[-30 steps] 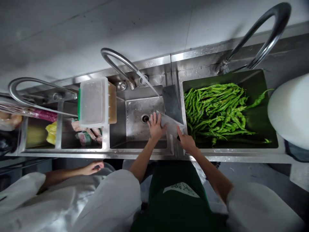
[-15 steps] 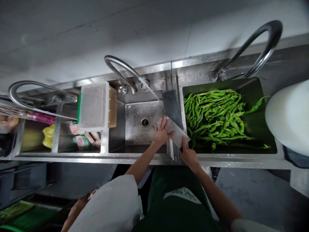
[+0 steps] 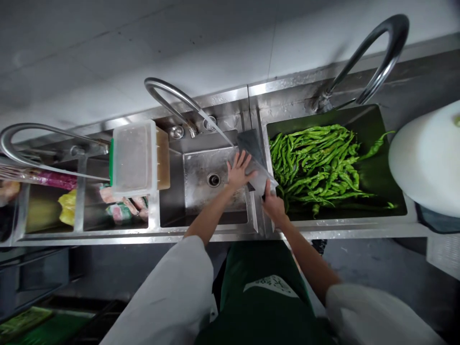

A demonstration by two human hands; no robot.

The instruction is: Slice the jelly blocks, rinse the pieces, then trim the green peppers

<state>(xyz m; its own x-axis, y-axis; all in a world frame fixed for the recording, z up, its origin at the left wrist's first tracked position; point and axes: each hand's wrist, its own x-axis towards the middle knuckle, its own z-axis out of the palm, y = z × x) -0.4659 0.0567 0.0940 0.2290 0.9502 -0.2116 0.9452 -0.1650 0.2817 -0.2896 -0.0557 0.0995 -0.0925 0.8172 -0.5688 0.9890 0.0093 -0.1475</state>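
A broad cleaver (image 3: pixel 260 179) lies flat over the lower part of a dark grey rectangular slab (image 3: pixel 250 143), which looks like a whetstone and rests at the divider between two sinks. My right hand (image 3: pixel 273 207) is wrapped round the cleaver's handle, index finger stretched along the blade. Fingers spread, my left hand (image 3: pixel 238 173) presses flat on the blade's left side. The handle is mostly hidden in my right hand. From the middle tap (image 3: pixel 172 91), a pale hose end (image 3: pixel 216 125) points toward the top of the slab.
Long green peppers (image 3: pixel 316 167) fill much of the right sink (image 3: pixel 390 191). A lidded plastic tub (image 3: pixel 132 158) straddles the left sinks, above packaged food (image 3: pixel 120 211). A large white rounded object (image 3: pixel 427 158) stands at far right. Curved taps (image 3: pixel 398 33) arch over the counter.
Both hands and the cleaver have slid away from me, farther up over the dark slab. The view has shifted slightly. A hand seen at the lower left earlier is out of view.
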